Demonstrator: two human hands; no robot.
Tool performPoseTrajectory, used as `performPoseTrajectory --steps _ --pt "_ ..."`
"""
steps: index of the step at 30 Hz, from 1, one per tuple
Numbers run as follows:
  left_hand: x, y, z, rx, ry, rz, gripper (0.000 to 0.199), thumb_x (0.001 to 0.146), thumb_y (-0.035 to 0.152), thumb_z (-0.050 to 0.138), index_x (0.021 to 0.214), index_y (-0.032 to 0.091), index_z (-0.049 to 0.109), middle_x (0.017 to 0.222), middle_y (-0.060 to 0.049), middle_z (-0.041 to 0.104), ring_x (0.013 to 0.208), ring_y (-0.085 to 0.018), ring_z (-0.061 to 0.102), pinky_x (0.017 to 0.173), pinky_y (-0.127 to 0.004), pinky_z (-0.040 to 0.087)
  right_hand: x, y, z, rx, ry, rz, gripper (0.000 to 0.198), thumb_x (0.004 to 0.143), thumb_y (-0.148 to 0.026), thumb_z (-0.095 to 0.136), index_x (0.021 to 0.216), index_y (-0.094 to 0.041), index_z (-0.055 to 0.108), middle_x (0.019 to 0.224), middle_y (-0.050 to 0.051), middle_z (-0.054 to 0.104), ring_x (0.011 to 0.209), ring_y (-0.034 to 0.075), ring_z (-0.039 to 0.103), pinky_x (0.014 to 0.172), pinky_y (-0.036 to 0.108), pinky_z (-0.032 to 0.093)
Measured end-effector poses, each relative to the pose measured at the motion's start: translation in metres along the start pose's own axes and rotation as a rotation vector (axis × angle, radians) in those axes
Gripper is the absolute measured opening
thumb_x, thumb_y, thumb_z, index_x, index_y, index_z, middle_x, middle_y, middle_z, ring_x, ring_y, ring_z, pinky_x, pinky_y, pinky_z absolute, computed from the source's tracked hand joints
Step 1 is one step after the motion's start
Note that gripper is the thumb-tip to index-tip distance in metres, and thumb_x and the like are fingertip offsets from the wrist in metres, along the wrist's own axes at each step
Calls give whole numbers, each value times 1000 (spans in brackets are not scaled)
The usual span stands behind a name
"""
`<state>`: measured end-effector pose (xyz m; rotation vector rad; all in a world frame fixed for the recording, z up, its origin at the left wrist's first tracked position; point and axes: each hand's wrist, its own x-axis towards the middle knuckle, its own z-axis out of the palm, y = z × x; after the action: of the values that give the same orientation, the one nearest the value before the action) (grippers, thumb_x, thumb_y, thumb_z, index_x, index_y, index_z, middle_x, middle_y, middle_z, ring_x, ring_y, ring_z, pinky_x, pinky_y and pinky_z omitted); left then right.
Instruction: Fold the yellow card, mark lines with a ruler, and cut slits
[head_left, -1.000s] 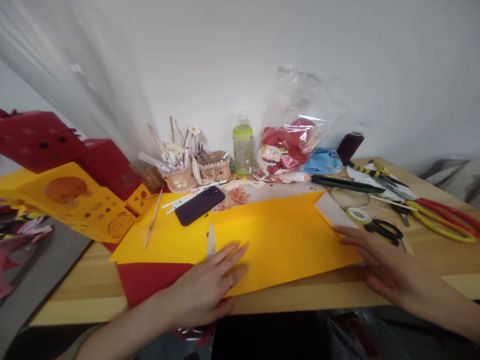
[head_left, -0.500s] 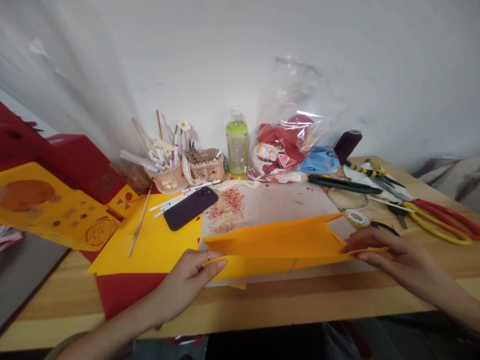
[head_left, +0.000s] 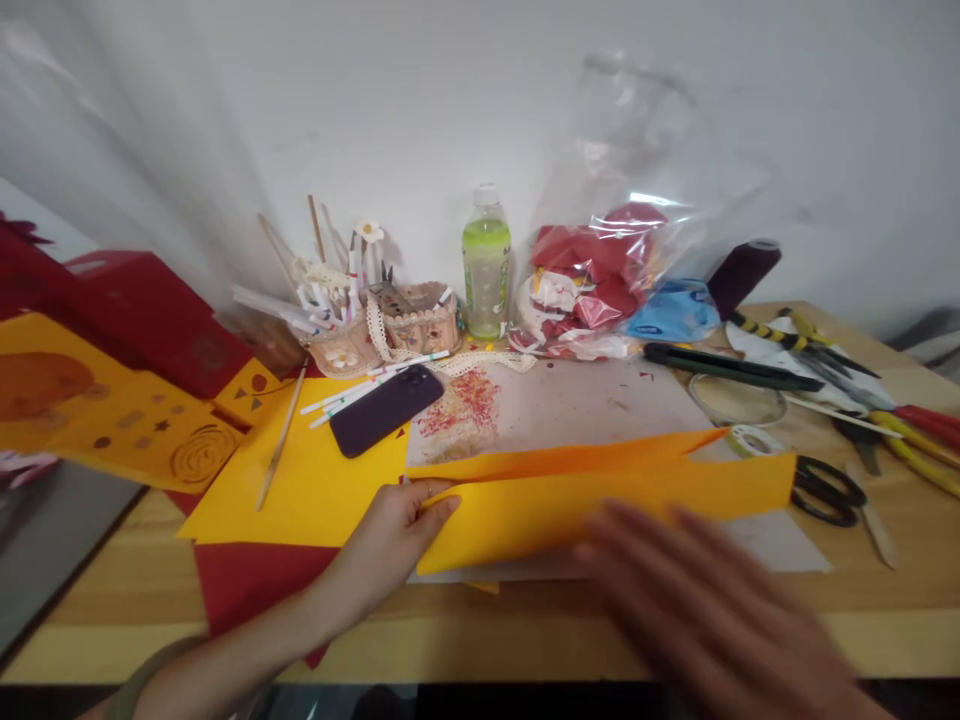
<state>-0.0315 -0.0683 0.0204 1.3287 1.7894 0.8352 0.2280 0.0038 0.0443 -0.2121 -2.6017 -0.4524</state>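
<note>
Now the right hand, blurred at lower right, has let go of the folded yellow sheet at lower centre, fingers extended, any touch unclear; the left hand still pinches the sheet's left end. Beyond lies a dark phone.

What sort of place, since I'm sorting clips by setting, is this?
Probably a craft workspace, though whether in a home or a studio I can't tell. It shows in the thin folded yellow sheet, the pale-pink lace-trimmed basket of slim white pens, and the black-handled scissors.
</note>
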Motion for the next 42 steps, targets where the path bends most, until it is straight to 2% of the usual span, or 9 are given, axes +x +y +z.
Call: performPoseTrajectory --steps 1,3,6,10,13,16,19,29,42 --pt "0 1 1 -2 -13 1 33 81 38 47 79 14 70 67 -2 65 58 -15 54 54 -23 42 11 -6 3 57 -60 -133 39 92 -14 32 125 -19 53 126 3 58 120 22 47 100 38 37" --pt "0 2 1 -15 -32 9 30 82 35 47 79 15 69 72 -2 67 65 -16 57 59 -24 43 30 -14 16 154 -108 -219 38 94 -17 30 125 -17 53 128 1 56 121 19 46 100 34 38" --pt "-3 1 -6 58 23 26 23 79 33 53 75 17 68 67 -1 65 63 -16 58 59 -24 42 44 -15 40 247 -153 -204 39 96 -25 31 130 -12 46 134 3 50 122 19 45 100 35 38" --pt "-6 -7 -26 275 246 117 16 75 32 61 67 17 62 60 2 59 57 -13 54 57 -24 40 45 -8 58 318 -165 -175 42 96 -36 33 128 -14 49 130 3 54 118 18 50 97 35 42" --pt "-1 -17 -40 146 327 178 11 73 26 63 77 18 56 74 1 59 65 -13 56 58 -22 43 48 -4 60 342 -165 -190 44 95 -40 32 121 -14 55 122 5 60 109 19 57 91 34 48" --pt "6 -26 -45 33 190 181 11 76 24 61 84 17 59 82 -1 64 72 -13 59 62 -22 45 52 0 62 361 -174 -223 44 95 -41 34 120 -13 57 122 6 60 107 20 59 87 34 50" --pt "11 -29 -44 46 84 180 9 79 21 58 76 17 65 76 0 67 71 -14 61 66 -23 45 55 4 68 372 -190 -243 44 93 -41 38 123 -13 54 125 7 58 110 22 57 87 37 50" --pt "20 -31 -46 50 63 115 11 79 19 59 77 16 70 79 -1 72 72 -15 64 65 -23 45 62 13 74 417 -293 -322 52 88 -43 47 131 -13 46 131 8 52 116 23 52 91 37 48" --pt "24 -38 -43 17 88 76 14 77 24 58 79 17 70 78 0 71 68 -15 63 59 -23 46 56 9 83 339 -292 -322 64 89 -49 42 139 -12 32 137 8 43 120 23 48 87 39 51"
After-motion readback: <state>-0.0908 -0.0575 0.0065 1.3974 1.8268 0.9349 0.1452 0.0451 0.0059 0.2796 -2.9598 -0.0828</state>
